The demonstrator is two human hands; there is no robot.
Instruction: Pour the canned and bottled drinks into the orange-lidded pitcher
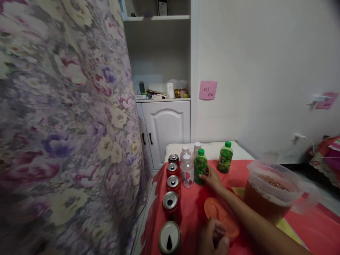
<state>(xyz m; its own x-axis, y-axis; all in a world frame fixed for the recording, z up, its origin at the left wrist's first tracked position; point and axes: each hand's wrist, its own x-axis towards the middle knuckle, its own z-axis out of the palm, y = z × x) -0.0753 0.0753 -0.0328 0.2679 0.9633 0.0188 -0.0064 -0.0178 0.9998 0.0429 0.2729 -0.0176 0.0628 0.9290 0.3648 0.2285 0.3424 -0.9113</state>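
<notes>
My right hand (208, 176) is closed around the lower part of a green bottle (200, 164) with a green cap. Beside it on the red cover stand clear bottles with white caps, the nearest one (187, 171) carrying a printed label. A second green bottle (225, 158) is upright farther right. At the bottom, my left hand (214, 237) has curled fingers next to an orange oval piece (221, 216); what they hold, if anything, is hidden. Several opened cans form a row at the left, including a red one (173, 184) and the nearest one (169, 237).
A large clear container (269, 198) of brown liquid stands at the right of the red-covered table (191, 216), beyond my right forearm. A floral curtain (79, 124) hangs at the left. White cabinets (170, 127) are behind.
</notes>
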